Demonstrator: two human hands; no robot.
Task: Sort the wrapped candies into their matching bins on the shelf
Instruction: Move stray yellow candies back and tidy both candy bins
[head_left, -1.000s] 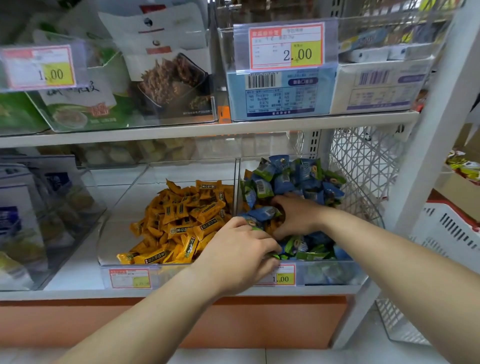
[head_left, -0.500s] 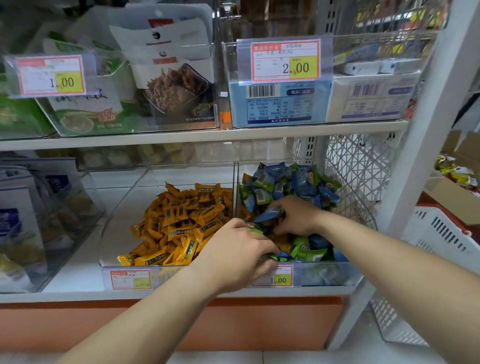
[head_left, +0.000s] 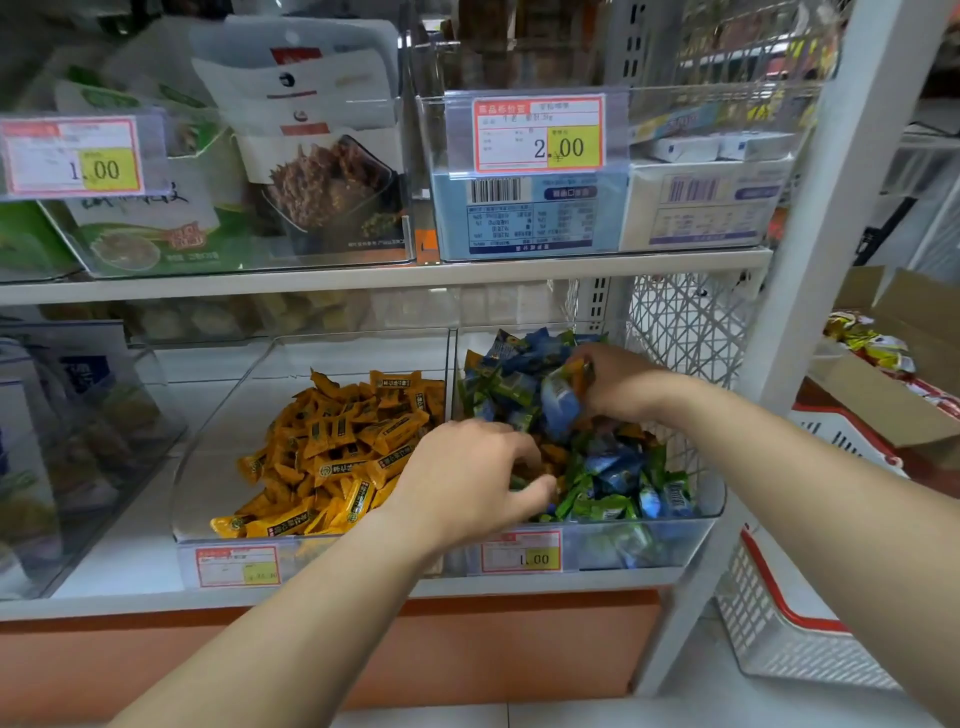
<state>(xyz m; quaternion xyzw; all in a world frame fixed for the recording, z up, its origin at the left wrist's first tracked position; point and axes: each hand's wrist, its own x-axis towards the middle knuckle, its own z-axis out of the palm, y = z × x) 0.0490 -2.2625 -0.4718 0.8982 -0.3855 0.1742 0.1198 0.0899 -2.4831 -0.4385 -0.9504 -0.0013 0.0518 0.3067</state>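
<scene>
- Head view: right hand is raised over the back of the right bin. Its grip is closed round a handful of candies, blue wrappers with some orange showing.
- Left hand is low at that bin's front, fingers curled down into the mixed pile of blue, green and stray orange. Fingertips are buried, so cannot tell if this grip has anything.
- Orange candies lie in the left bin, just beside, with a clear divider wall between.
- Risk: the handful looks loose and mixed. Pieces may slip back into the pile, or blue ones may ride over into the orange bin.
- Risk: the left forearm crosses the low front lip. Dragging it out could flick candies over by the price tag and onto the floor.
- Room: upper shelf is close overhead, so lift is limited.
- Mesh panel shuts off the right side.
- The divider must be cleared going left. The front is open.
</scene>
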